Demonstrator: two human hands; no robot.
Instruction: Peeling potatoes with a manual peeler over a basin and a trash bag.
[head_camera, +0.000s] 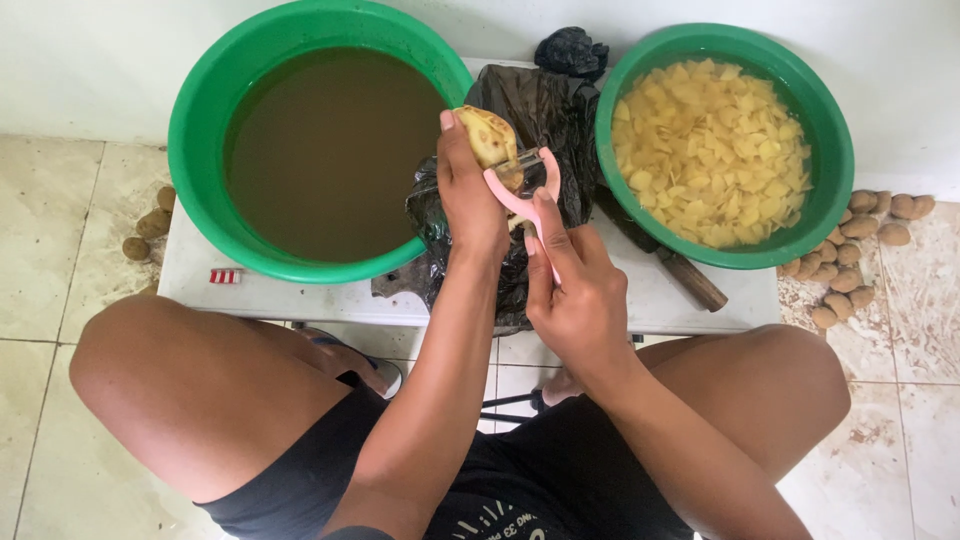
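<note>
1. left hand (470, 195) is clamped on a half-peeled potato (486, 135), held above the black bag (545, 110).
2. right hand (575, 290) is closed on the pink peeler (520, 195).
3. risk: the wet potato may slip, so the blade could nick the left fingers.

1 head cam looks steeply down, close over lap & low table (300, 296).

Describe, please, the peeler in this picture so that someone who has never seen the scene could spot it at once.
Start at the two big green basins on the low white table: the left basin holds murky brown water, the right basin pale slices. Between them, over a black plastic bag, the left hand holds a half-peeled potato. The peeler, in the right hand, is the only pink thing there.
</note>
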